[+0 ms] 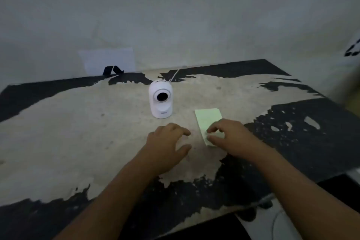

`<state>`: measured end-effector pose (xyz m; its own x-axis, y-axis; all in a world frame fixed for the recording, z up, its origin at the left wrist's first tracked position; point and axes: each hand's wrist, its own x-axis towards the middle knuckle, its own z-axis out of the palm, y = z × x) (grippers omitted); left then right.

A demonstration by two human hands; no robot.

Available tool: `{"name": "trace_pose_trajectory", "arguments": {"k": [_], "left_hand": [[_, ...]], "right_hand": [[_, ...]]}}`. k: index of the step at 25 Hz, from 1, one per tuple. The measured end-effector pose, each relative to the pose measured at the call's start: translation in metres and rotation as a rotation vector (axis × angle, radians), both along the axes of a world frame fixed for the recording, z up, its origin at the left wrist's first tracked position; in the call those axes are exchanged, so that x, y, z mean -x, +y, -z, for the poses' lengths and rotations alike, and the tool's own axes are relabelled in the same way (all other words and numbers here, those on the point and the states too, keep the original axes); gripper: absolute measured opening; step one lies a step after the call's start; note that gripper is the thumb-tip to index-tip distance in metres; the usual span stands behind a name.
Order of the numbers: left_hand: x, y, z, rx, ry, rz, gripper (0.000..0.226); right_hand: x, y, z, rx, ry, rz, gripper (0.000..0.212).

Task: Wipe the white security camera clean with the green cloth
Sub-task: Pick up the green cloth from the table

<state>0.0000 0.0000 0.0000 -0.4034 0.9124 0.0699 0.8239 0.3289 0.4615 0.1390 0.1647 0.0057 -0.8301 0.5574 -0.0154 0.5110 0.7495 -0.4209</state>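
The white security camera stands upright mid-table, its dark round lens facing me. A white cable runs from behind it toward the wall. A folded pale green cloth lies flat on the table to the camera's right. My right hand rests over the cloth's near end, with finger and thumb tips touching it; the cloth has not left the table. My left hand hovers low over the bare table, left of the cloth and in front of the camera, fingers apart and holding nothing.
The table is worn, beige with black patches, and its near edge runs diagonally at the lower right. A small black stand and a white sheet lean at the wall behind. A white cable lies on the floor, lower right.
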Motion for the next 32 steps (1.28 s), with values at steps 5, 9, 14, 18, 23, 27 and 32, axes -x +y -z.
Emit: {"name": "trace_pose_trajectory", "arguments": {"k": [5, 9, 14, 18, 23, 27, 32], "left_hand": [[-0.017, 0.003, 0.016, 0.274, 0.143, -0.007, 0.037], [-0.017, 0.003, 0.017, 0.174, 0.016, -0.084, 0.040], [-0.030, -0.019, -0.003, -0.074, -0.254, 0.019, 0.052], [-0.039, -0.037, -0.021, -0.204, -0.492, 0.028, 0.008], [-0.054, -0.057, -0.021, -0.307, -0.902, -0.094, 0.015], [-0.067, -0.059, -0.006, -0.361, -1.161, -0.290, 0.023], [-0.064, -0.060, 0.002, -0.319, -1.404, -0.496, 0.030]], "right_hand": [[-0.010, -0.011, 0.022, -0.242, -0.154, -0.011, 0.038], [-0.008, -0.018, 0.016, -0.289, -0.034, -0.057, 0.023], [-0.030, -0.047, -0.031, 0.171, 0.233, -0.235, 0.008], [-0.034, -0.060, -0.054, 0.315, 0.334, -0.237, 0.014], [-0.025, -0.065, -0.058, 0.487, 0.400, -0.146, 0.011], [-0.018, -0.071, -0.056, 0.594, 0.310, -0.154, 0.010], [-0.013, -0.091, -0.046, 0.189, 0.314, -0.233, 0.004]]}}
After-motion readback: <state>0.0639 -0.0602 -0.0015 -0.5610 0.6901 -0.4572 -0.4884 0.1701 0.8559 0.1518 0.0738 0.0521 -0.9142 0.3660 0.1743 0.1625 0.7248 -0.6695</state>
